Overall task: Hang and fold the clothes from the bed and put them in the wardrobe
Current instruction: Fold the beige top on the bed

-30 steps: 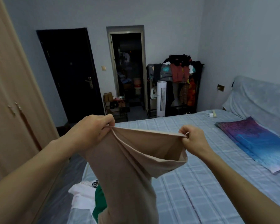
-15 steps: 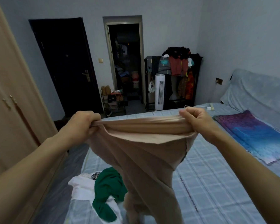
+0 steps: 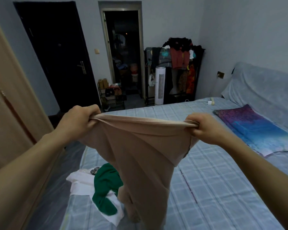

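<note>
A pair of beige trousers (image 3: 140,156) hangs in the air over the bed (image 3: 214,188), its waistband stretched flat between my hands. My left hand (image 3: 78,120) grips the waistband's left end and my right hand (image 3: 204,128) grips the right end. The legs drop down and their ends rest on the bed near the front edge. Under them at the left lie a green garment (image 3: 106,186) and a white garment (image 3: 80,181) in a small pile. The beige wardrobe (image 3: 8,113) stands at the left with its doors closed.
A purple and blue cloth (image 3: 256,128) lies at the bed's right side by the covered headboard. A charger sits at the far edge. Beyond the bed are a dark door, an open doorway, a shoe rack, a white tower fan (image 3: 160,85) and a loaded clothes rack (image 3: 181,57).
My hands have moved further apart and pulled the waistband taut and level. The view has tilted down, showing more of the bed and the pile.
</note>
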A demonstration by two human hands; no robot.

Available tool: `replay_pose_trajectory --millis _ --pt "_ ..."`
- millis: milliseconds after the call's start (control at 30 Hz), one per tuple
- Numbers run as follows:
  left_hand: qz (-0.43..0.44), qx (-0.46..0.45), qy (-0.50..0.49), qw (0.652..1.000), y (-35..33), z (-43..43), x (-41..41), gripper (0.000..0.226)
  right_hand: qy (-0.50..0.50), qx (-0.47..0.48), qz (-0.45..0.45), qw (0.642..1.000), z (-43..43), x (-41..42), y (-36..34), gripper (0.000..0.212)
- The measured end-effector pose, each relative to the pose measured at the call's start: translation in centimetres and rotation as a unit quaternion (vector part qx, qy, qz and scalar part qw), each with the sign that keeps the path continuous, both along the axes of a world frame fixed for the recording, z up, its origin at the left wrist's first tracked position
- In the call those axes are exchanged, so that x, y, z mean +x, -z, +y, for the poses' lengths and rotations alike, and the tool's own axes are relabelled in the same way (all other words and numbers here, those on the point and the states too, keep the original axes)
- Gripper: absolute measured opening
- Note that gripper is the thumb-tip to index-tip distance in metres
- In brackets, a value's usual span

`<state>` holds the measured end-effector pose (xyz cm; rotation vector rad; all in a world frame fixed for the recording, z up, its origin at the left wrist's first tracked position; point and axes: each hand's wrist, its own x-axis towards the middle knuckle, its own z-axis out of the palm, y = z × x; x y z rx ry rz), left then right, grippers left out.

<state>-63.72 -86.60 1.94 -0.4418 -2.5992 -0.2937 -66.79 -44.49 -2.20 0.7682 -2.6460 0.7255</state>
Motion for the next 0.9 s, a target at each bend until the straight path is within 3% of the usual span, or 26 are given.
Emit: replay_pose_trajectory --millis 200,400,733,900 --pt "-0.078 -0.014 0.06 0.995 0.6 0.5 0.5 0.031 0.115 -0.035 -0.004 0.993 1.4 -1.2 2.2 0.024" --pt "-0.105 -0.001 0.08 0.991 2.2 2.4 -1.4 0.016 0.225 -0.073 0.022 0.971 3.9 -1.6 4.2 0.019" --pt "-0.035 0.017 0.038 0.999 5.2 13.2 -9.0 0.007 0.375 -0.123 0.097 0.914 11.2 -4.0 4.9 0.027" --pt "0.069 0.048 0.032 0.996 2.5 16.4 -10.0 0.008 0.373 -0.182 0.171 0.894 14.3 -5.0 0.6 0.026"
